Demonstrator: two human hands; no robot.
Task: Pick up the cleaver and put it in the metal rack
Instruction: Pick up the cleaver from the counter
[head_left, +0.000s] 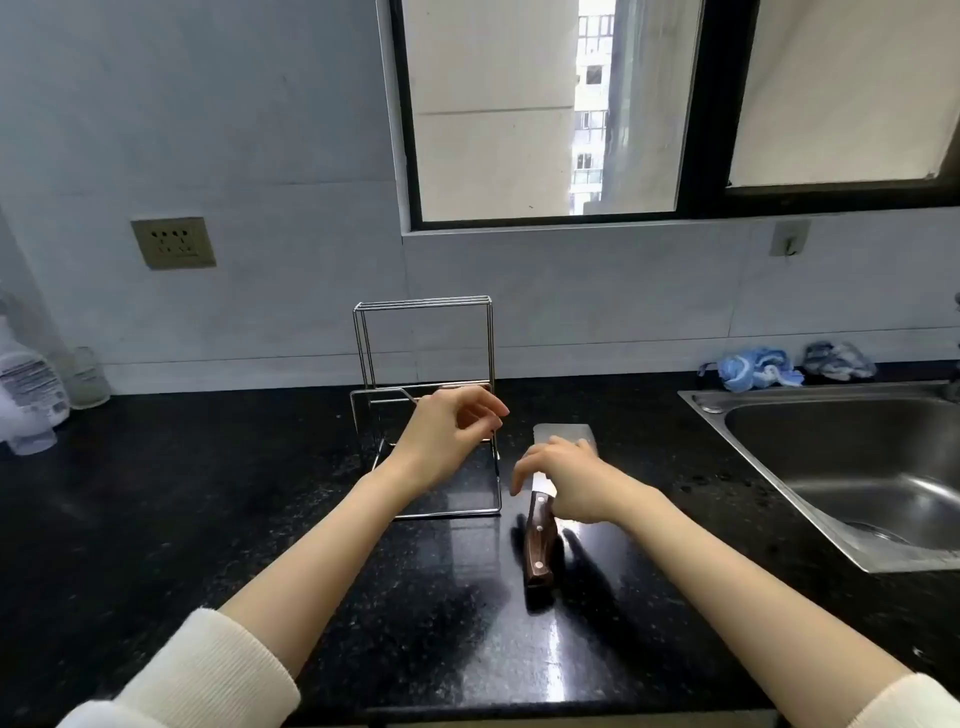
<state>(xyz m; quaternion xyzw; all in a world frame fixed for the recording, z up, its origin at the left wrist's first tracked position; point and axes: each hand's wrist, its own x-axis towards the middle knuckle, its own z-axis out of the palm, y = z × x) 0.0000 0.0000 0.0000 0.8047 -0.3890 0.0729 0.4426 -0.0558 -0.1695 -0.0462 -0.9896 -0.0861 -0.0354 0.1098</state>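
Note:
The cleaver (539, 540) lies flat on the black counter, its brown riveted handle toward me and its steel blade pointing at the wall. My right hand (563, 478) rests palm-down on the blade with fingers spread, hiding most of it; it does not grip the cleaver. The metal wire rack (426, 343) stands just left of the cleaver, its tall frames upright at the back and a low base frame in front. My left hand (447, 436) hovers over the rack's base, fingers loosely curled and holding nothing.
A steel sink (852, 467) is set into the counter at the right, with blue cloths (753, 369) behind it. A white bottle (28, 384) and a small jar stand at the far left. A wall socket (174, 243) and a window are above.

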